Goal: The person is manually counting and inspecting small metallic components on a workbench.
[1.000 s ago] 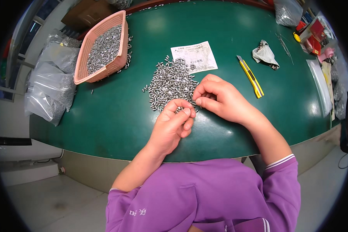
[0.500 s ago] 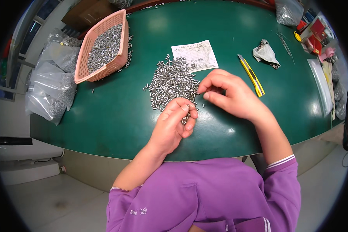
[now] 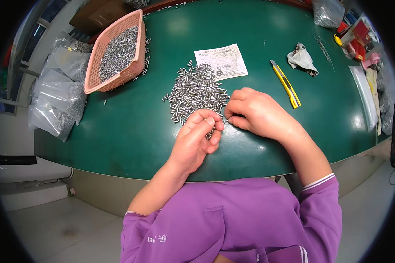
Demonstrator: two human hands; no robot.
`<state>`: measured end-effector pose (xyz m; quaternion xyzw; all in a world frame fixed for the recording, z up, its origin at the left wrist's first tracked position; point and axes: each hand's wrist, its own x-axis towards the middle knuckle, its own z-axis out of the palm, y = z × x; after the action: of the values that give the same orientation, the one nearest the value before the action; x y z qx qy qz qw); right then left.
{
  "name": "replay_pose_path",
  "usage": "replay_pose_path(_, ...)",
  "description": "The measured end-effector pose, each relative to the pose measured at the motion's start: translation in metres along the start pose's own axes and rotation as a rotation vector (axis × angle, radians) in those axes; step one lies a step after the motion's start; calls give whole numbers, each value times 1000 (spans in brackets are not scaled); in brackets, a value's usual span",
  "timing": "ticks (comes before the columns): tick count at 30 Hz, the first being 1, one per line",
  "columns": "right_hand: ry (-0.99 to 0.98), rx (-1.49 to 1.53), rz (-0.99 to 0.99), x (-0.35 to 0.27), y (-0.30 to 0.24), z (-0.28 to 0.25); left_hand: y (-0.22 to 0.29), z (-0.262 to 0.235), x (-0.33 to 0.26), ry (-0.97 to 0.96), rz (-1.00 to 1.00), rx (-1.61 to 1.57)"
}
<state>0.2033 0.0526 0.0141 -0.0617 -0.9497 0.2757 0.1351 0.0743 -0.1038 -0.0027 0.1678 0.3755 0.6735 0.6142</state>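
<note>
A pile of small silver metal pins (image 3: 196, 90) lies on the green table (image 3: 131, 131). My left hand (image 3: 196, 141) rests at the pile's near edge, fingers curled around several pins, thumb and forefinger pinched together. My right hand (image 3: 256, 115) sits just to its right, fingers closed, pinching a thin pin toward the left hand's fingertips. The two hands almost touch at the fingertips.
A pink basket (image 3: 116, 52) full of pins stands at the far left, with clear plastic bags (image 3: 59, 90) beside it. A printed paper slip (image 3: 220, 61), a yellow utility knife (image 3: 286, 84) and a crumpled wrapper (image 3: 301, 58) lie beyond the hands. Clutter lines the right edge.
My right hand lifted slightly away from the left, then came back down to meet its fingertips. The left hand stayed at the pile's near edge.
</note>
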Motion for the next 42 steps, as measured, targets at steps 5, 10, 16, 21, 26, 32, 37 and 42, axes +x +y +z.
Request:
replay_pose_path(5,36,87,33,3,-1,-3,0,1,0,28,-13,3)
replay_pose_path(10,17,542,134,6,-10,-5,-3,1,0,25,-39,18)
replay_pose_path(16,4,576,79,6,-10,-4,-2,3,-1,36,-63,30)
replay_pose_path(21,73,612,107,6,-9,0,-2,2,0,24,-51,24)
replay_pose_path(26,90,291,19,4,-2,0,-1,-1,0,14,22,27)
replay_pose_path(32,32,44,-24,1,0,5,0,-1,-1,33,51,19)
replay_pose_path(37,37,-6,-71,1,-2,5,1,0,-1,59,40,14)
replay_pose_path(42,8,7,-113,2,-4,4,1,-1,-1,69,46,-3)
